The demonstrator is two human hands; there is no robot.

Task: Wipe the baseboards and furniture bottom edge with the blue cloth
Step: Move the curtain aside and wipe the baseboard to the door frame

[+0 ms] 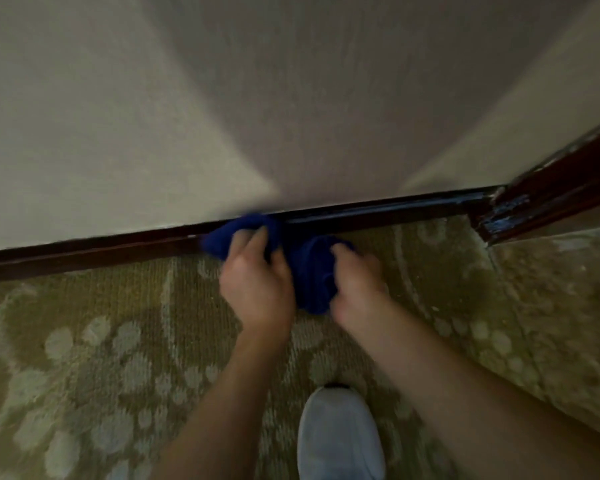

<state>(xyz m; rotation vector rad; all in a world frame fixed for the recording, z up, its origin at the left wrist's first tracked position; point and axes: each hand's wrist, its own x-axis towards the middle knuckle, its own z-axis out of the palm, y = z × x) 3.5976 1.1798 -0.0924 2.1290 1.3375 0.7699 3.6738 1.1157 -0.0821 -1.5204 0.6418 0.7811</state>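
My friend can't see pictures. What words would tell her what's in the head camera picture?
Two bare hands, the left hand and the right hand, grip a bunched dark blue cloth against a dark wooden baseboard at the foot of a pale wall. Below lies an olive carpet with pale spots and one white shoe.

My bare arms and one shoe

My left hand [257,282] and right hand [355,289] wear no gloves, rings or watch, and both my forearms are bare, with no sleeve in sight. Below them shows my shoe [340,434], pale grey-white, smooth and rounded at the toe, with a dark edge at its tip.
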